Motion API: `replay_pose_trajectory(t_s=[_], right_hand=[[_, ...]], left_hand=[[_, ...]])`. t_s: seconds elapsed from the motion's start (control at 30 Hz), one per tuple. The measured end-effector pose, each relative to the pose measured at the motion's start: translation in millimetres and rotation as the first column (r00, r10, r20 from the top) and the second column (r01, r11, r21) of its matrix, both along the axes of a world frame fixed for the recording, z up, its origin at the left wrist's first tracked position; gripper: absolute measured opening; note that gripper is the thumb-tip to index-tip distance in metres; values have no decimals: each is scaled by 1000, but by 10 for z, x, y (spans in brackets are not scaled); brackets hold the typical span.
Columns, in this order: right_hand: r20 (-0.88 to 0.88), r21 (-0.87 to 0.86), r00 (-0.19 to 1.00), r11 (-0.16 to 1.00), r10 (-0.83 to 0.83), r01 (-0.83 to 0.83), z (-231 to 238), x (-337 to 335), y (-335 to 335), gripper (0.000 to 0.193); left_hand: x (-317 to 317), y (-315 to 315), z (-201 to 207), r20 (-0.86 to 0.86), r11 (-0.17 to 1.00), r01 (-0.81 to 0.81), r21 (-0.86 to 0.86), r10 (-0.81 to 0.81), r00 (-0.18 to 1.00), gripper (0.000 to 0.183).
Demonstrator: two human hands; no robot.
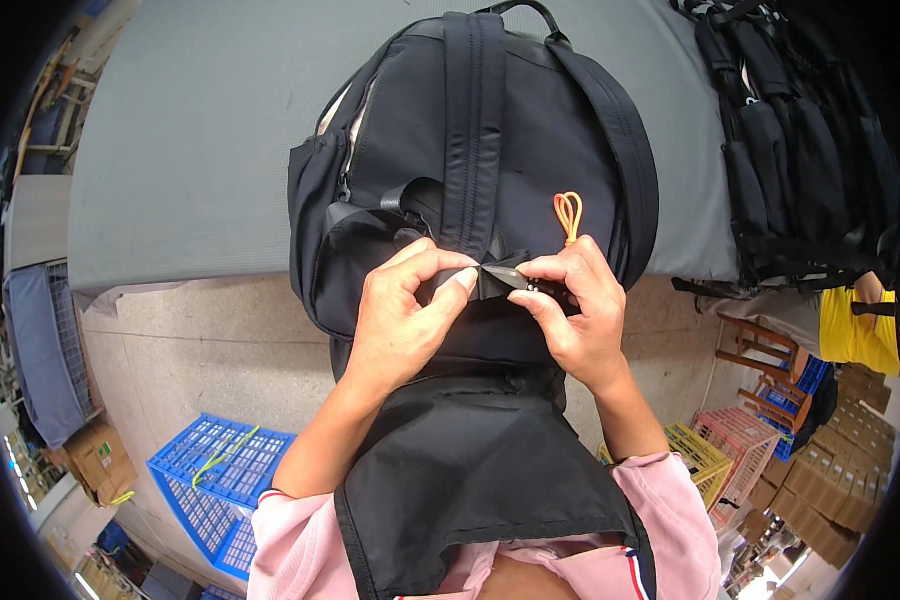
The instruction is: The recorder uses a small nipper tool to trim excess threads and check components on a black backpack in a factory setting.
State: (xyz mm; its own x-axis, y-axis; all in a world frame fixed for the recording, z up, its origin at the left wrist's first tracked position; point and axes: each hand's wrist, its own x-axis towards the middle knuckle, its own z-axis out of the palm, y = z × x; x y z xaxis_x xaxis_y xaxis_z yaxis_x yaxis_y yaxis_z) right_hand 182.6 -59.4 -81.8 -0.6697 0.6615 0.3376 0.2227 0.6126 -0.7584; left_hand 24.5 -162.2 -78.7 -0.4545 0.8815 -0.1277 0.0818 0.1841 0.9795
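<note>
A dark navy backpack [400, 130] lies at the front edge of the table, its shoulder straps [473, 140] facing up. My left hand [405, 315] is closed, pinching a piece of black webbing [484, 284] near the lower end of the middle strap. In my right hand [588, 310] is a small pair of thread snips [507, 277], its pointed metal blades touching or very near that webbing. An orange cord loop [568, 212] sticks up above the right fingers. Part of the snips is hidden by the fingers. A zipper pull [344, 188] hangs at the bag's left side.
The grey-covered table [190, 150] stretches behind the backpack. Several black bags [785, 150] are piled at its right. Below stand a blue crate [220, 465], a yellow crate [697, 462] and a pink crate [738, 445]. A person in yellow [855, 330] is at the far right, near cardboard boxes [838, 490].
</note>
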Motion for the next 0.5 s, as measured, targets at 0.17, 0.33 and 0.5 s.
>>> replay_pose_trajectory(t_s=[0.17, 0.33, 0.5], right_hand=[[-36, 54, 997, 996, -72, 74, 92, 10, -68, 26], [58, 131, 997, 990, -55, 47, 69, -46, -91, 25], [13, -1, 996, 996, -89, 89, 138, -23, -109, 24]], left_hand=[[13, -11, 62, 40, 1000, 1, -3, -1, 999, 12], [0, -27, 20, 112, 1000, -18, -19, 20, 993, 12], [7, -37, 30, 119, 999, -14, -29, 17, 993, 11]])
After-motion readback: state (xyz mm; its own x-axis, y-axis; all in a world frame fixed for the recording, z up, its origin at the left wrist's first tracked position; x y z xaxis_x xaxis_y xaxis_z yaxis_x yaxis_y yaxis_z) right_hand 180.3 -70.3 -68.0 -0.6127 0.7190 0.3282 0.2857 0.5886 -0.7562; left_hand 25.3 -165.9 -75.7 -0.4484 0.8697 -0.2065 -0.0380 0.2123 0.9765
